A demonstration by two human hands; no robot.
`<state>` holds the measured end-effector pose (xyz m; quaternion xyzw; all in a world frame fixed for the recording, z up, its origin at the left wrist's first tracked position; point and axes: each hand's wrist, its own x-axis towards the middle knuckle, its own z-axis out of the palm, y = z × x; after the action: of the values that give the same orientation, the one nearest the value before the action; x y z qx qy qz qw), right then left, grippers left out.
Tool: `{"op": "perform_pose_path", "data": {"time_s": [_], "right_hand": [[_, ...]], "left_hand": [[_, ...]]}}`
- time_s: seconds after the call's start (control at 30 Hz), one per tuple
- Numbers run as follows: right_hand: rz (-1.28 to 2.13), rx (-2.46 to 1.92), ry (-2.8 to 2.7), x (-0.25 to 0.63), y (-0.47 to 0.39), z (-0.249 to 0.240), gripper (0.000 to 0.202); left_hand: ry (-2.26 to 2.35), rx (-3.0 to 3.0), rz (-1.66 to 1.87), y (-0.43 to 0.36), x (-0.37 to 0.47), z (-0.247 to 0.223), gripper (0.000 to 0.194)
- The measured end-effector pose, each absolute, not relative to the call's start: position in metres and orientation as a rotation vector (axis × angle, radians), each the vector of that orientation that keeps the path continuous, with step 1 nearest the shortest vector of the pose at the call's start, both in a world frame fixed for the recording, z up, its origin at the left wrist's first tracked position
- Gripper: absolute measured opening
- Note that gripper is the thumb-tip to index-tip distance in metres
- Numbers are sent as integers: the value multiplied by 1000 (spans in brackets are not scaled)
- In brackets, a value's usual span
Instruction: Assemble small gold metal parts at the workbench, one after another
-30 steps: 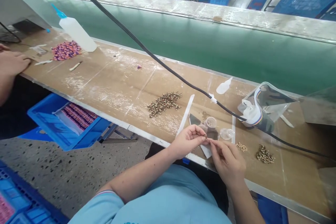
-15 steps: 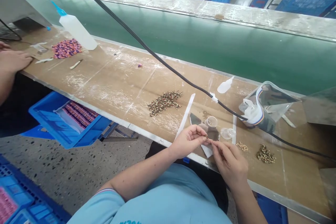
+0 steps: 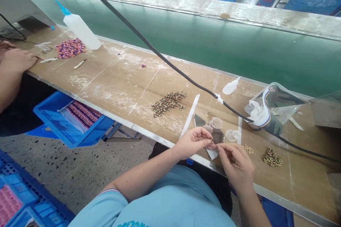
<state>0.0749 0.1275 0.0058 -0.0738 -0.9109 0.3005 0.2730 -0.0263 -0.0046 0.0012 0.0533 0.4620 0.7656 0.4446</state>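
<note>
Above the near edge of the bench, my left hand (image 3: 195, 142) is closed in a pinch on a small dark-gold piece (image 3: 211, 139), like those in the piles. Close beside it, my right hand (image 3: 237, 163) is also pinched, its fingertips almost meeting the left ones; whatever it holds is too small to make out. Under and behind the hands lies a dark grey cloth (image 3: 218, 135) with a small clear cup (image 3: 216, 123). A clear round lid or dish (image 3: 232, 135) sits to its right. A pile of dark-gold pieces (image 3: 167, 103) lies left of the hands.
Tiny beige pieces (image 3: 248, 148) and another dark-gold pile (image 3: 271, 157) lie on the right. A black cable (image 3: 160, 58) crosses over the bench. Farther out are a clear bag (image 3: 279, 101), a white bottle (image 3: 81, 30), a pink-purple pile (image 3: 70, 48) and another person's hand (image 3: 20, 58).
The whole view has shifted slightly, so things sit a little farther right. My right fingertips have drawn very slightly away from the left ones; both hands stay pinched.
</note>
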Motion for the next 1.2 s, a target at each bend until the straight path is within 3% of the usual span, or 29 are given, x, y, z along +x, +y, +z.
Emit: {"op": "perform_pose_path", "data": {"time_s": [0.83, 1.2], "right_hand": [[584, 8, -2517, 72, 129, 6, 11], [604, 153, -2442, 75, 124, 6, 43]], "left_hand": [[1129, 120, 1835, -5, -28, 3, 43], [1139, 97, 1879, -4, -28, 0, 43]]}}
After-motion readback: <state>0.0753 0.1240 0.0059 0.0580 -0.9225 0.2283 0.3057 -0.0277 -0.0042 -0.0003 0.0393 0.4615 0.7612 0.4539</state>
